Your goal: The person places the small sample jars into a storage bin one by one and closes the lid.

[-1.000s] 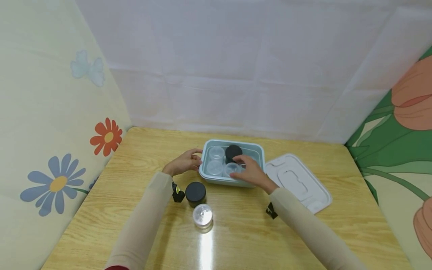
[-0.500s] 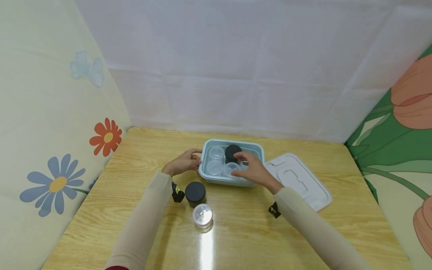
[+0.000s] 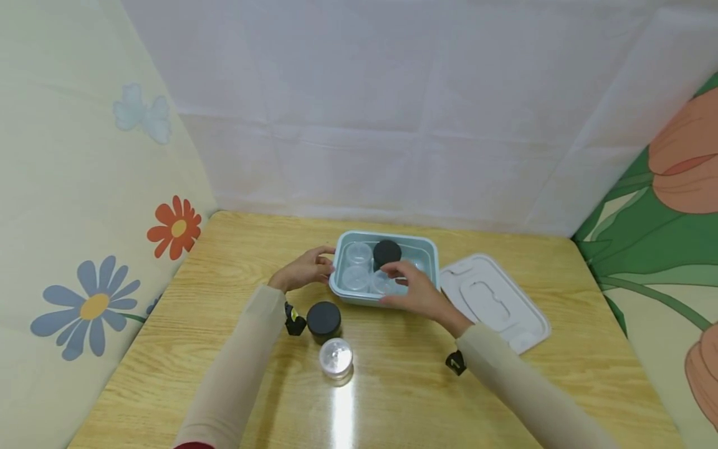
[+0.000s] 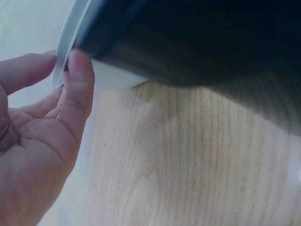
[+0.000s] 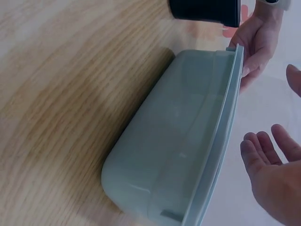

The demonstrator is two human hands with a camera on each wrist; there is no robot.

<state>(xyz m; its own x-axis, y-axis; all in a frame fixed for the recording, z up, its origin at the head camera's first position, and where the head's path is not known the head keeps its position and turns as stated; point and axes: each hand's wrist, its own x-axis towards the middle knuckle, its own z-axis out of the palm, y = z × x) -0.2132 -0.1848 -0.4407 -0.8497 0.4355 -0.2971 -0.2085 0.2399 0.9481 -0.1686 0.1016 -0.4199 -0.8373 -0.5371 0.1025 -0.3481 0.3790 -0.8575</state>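
Note:
A pale blue-green container (image 3: 353,297) sits mid-table, holding three clear jars (image 3: 359,254) and a black-lidded jar (image 3: 387,251). My left hand (image 3: 305,271) grips the container's left rim (image 4: 75,28), thumb and fingers pinching its edge; the right wrist view shows it at the box's far end (image 5: 258,42). My right hand (image 3: 412,290) hovers over the container's front edge (image 5: 183,141). Its fingers (image 5: 268,160) are relaxed and spread, and it holds nothing.
A black jar (image 3: 323,319) and a clear jar (image 3: 336,358) stand on the wooden table near my left forearm. The container's white lid (image 3: 493,302) lies flat to the right. Fabric walls close in the table on the left, back and right.
My right hand has pulled back from inside the container toward its front edge, leaving the clear jar inside. My left hand stays on the rim.

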